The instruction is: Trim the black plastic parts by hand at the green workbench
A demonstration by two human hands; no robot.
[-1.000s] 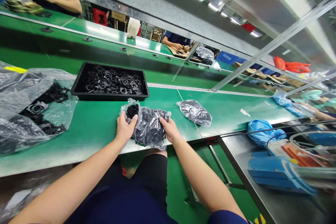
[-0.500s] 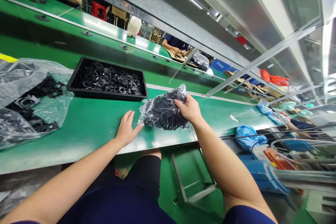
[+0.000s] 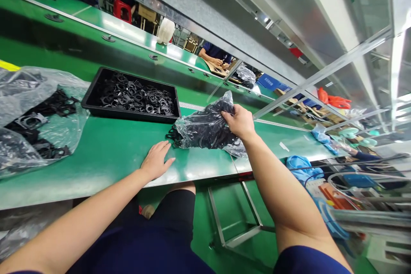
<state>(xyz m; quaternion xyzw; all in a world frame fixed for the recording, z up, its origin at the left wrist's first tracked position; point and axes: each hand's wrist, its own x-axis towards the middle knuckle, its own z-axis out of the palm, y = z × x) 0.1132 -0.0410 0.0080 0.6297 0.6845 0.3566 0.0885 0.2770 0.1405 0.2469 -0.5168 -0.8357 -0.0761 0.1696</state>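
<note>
A clear plastic bag of black parts [image 3: 205,126] lies tilted over the green table, its right end raised. My right hand [image 3: 239,123] grips that right end. Some black parts [image 3: 174,135] show outside the bag's left end. My left hand [image 3: 156,160] is beside them, low over the table, fingers spread and holding nothing. Behind and to the left sits a black tray [image 3: 128,113] filled with black ring-shaped parts.
A large open plastic bag [image 3: 72,126] with black parts lies at the far left. Beyond the table [image 3: 112,150] runs a green belt with scattered black pieces. A metal frame post [image 3: 279,99] slants at the right, near a blue bag [image 3: 302,168]. Other people work further off.
My right hand has lifted the bag's right end up and rightward. Black parts now show at its left end. My left hand has come away from the bag slightly.
</note>
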